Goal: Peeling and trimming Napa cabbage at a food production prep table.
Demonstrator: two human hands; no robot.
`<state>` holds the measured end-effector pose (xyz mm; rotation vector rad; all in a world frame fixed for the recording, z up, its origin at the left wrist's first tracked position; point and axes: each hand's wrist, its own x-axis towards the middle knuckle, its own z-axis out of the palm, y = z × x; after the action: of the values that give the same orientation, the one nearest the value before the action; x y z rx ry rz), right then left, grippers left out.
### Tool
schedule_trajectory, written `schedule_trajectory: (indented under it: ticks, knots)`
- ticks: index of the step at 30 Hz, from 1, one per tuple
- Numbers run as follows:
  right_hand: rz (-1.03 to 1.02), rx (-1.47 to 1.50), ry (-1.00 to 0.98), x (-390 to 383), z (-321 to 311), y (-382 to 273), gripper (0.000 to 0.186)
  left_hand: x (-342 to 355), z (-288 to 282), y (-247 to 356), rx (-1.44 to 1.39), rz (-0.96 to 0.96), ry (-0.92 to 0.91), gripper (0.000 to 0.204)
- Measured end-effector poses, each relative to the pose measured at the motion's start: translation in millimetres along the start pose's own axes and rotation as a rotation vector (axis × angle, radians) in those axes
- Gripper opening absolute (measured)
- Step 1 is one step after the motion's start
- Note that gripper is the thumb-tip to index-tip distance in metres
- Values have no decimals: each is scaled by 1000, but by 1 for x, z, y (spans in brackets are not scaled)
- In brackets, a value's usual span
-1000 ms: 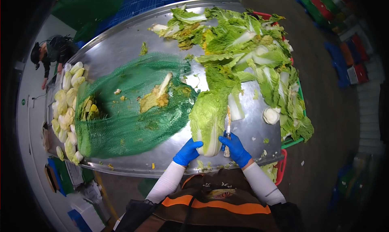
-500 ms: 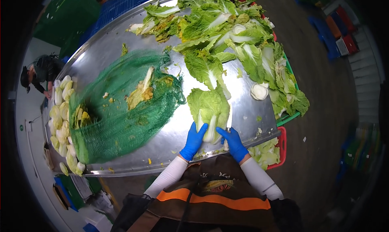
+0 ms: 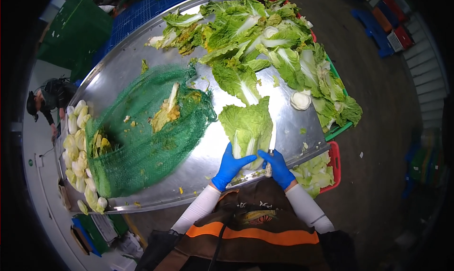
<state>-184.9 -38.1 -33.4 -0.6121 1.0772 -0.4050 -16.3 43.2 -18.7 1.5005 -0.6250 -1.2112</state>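
A head of Chinese cabbage lies at the table's near edge, its green leaf tips pointing away from me. My left hand, in a blue glove, grips its left side with the thumb across the white base. My right hand, gloved alike, holds a knife upright along the cabbage's right side. The blade points away from me, and the same hand's thumb presses on the cabbage. Just beyond lies a loose outer leaf.
A green mesh bag with a withered leaf on it covers the steel table's left part. Small pale cabbages line the far left, near another person. Trimmed leaves heap over a green crate; a red crate stands nearer.
The cabbage has rolled slightly between my hands, and its leaves spread wider. My left thumb now reaches further across the base. The knife's handle shows more at my right hand.
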Motion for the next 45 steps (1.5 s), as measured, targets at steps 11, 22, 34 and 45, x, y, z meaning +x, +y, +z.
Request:
schedule_trajectory:
  ticks: [11, 22, 34, 45]
  knots:
    - [31, 1, -79, -14, 12, 4, 23, -15, -15, -10, -239, -133, 16, 67]
    - [-532, -670, 229, -15, -8, -4, 55, -31, -32, -1, -1119, -240, 20, 75]
    - [-274, -193, -148, -42, 36, -13, 48, -32, -20, 0, -375, -88, -25, 60]
    - [-88, -83, -106, -19, 30, 6, 46, -44, -35, -39, -1014, -401, 61, 62]
